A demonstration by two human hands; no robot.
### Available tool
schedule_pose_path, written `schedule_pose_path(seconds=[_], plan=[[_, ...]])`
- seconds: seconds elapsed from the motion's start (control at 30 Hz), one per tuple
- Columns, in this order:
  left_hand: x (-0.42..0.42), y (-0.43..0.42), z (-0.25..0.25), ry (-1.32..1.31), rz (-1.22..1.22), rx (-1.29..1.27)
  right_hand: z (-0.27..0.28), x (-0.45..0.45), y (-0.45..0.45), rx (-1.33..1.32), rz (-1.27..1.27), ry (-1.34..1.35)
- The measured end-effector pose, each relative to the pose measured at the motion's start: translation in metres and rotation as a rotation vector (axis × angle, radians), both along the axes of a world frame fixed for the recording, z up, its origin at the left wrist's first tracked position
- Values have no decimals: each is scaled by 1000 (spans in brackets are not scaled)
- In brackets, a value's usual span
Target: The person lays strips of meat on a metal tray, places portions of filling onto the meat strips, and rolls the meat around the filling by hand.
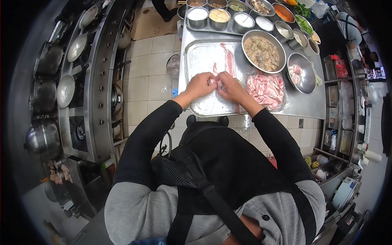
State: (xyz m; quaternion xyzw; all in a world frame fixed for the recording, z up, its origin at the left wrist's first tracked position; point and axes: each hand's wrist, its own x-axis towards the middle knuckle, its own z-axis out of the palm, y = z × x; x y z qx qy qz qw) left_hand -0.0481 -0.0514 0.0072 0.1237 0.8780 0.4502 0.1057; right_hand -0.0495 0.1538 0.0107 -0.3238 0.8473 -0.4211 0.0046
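Bright, fairly even light; edges black, fisheye-bowed.

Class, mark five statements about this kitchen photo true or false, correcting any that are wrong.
1. The left hand and right hand are close together over the metal tray. True.

2. The pile of sliced meat sits to the left of the metal tray in the picture. False: the pile is at its right side.

3. A long meat strip lies on the metal tray, reaching beyond the hands. True.

4. The deep bowl at the right is full to the brim with meat. False: it holds only a few meat pieces.

5. Shredded orange food stands in a round container at the table's far end. True.
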Motion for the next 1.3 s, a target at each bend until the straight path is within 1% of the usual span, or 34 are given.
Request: schedule_pose_path(seconds=[0.1, 0.17, 0.2, 0.23, 0.27, 0.33, 0.4, 0.43, 0.5, 0.53, 0.57, 0.6, 0.67, 0.7, 0.8, 0.83, 0.9, 0.93, 0.97, 1.07, 1.1, 1.2, 1.23, 1.27, 1.3], plan=[[-11, -3, 19, -180, 15, -156, -5, -15, -2, 8, -26, -191], [-12, -8, 7, 132, -63, -5, -4, -35, -5, 39, -41, -363], [-14, -11, 1, 291, -100, 71, -3, -45, -5, 100, -43, -355], [-17, -13, -2, 297, -182, 45, -2, -54, -6, 162, -42, -349], [-19, -12, -6, 288, -136, 43, -2, -58, -7, 223, -40, -345], [-27, -8, -13, 274, -42, 39, 0, -55, -8, 136, 24, -87], [-39, -13, -14, 204, -20, 0, 6, -52, -7, 52, 85, 168], [-43, -15, -15, 164, -15, -20, 4, -52, -9, 76, 97, 174], [-51, -17, -15, -76, 31, 89, 0, -55, -18, 124, 115, 191], [-56, -18, -14, -196, 53, 141, -4, -61, -19, 190, 139, 181], [-58, -18, -21, -207, 98, 266, -8, -68, -20, 257, 162, 171], [-59, -20, -27, -158, 142, 254, -12, -74, -20, 323, 182, 164], [-52, -18, -16, -57, 226, 232, -9, -74, -23, 231, 15, -58], [-45, -18, -7, -99, 262, 390, -7, -74, -23, 184, -66, -169], [-33, -32, 21, -442, 457, 688, 3, -72, -17, -783, -214, -1267], [-26, -37, 23, -504, 459, 769, -21, -78, -8, -990, -29, -1395], [-14, -43, 27, -621, 456, 929, -10, -68, -7, -1204, -12, -1443], [-9, -41, 27, -633, 423, 927, 2, -58, -9, -1315, -2, -1464], [-4, -37, 25, -644, 391, 924, 22, -51, -14, -1344, -69, -1465], [5, -22, 28, -650, 349, 885, 19, -50, -11, -1277, 52, -1434], [7, -18, 28, -649, 328, 871, 17, -48, -12, -1206, -108, -1420], [15, -10, 27, -637, 274, 841, 22, -36, 2, -1389, -2, -1315], [21, -10, 27, -615, 271, 859, 42, -31, 16, -1387, -41, -1313], [28, -11, 34, -616, 332, 831, 60, -28, 33, -1386, -78, -1317], [35, -24, 30, -612, 292, 809, 50, -36, 62, -1352, 10, -1221]])
